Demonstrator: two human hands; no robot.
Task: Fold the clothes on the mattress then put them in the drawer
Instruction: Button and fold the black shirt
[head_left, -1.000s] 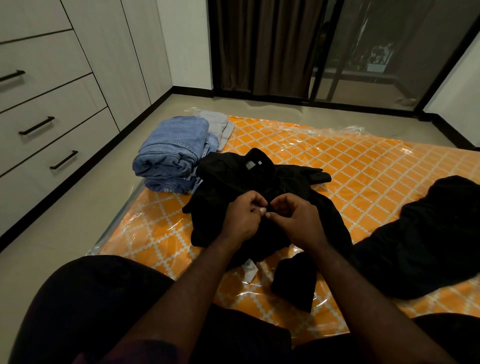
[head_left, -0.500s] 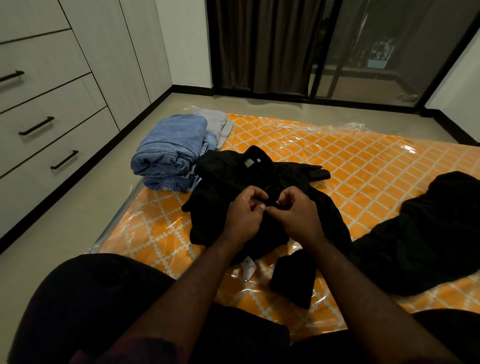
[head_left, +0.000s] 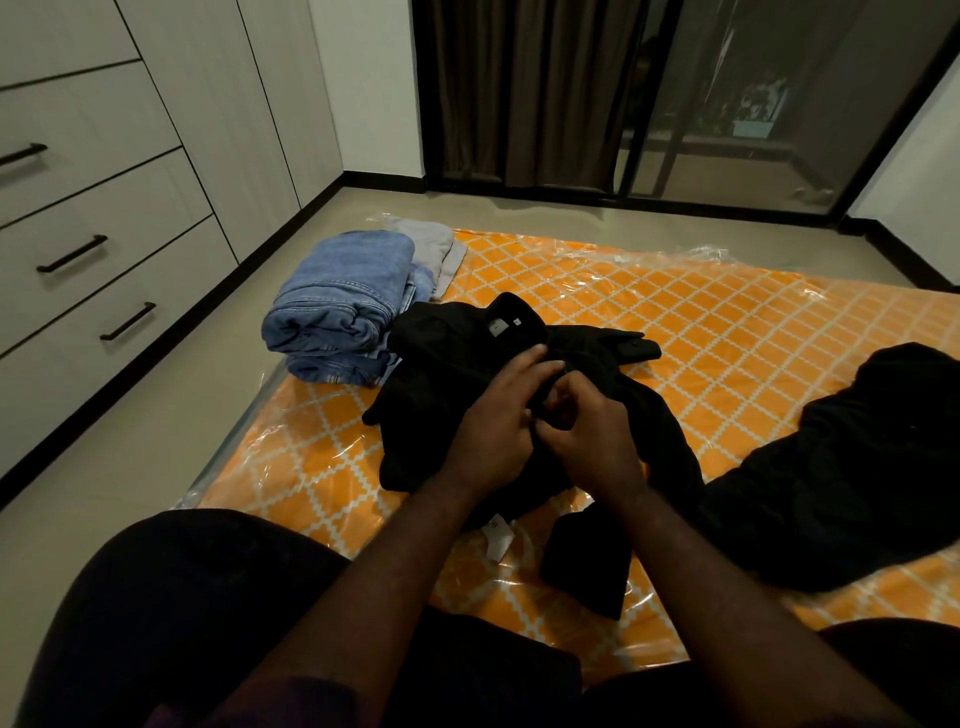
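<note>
Left hand (head_left: 493, 431) higher; shirt (head_left: 441, 374) front hidden

A pale wardrobe unit (head_left: 218, 104) fills the left wall, with three flat drawers (head_left: 119, 192) stacked low, each carrying a slim black bar handle (head_left: 71, 254). The floor (head_left: 156, 441) is smooth beige, edged by a black skirting board (head_left: 156, 358). A white wall (head_left: 374, 78) meets dark brown curtains (head_left: 519, 88) beside a black-framed sliding glass door (head_left: 727, 104), dark beyond the glass. The room light is dim.
</note>
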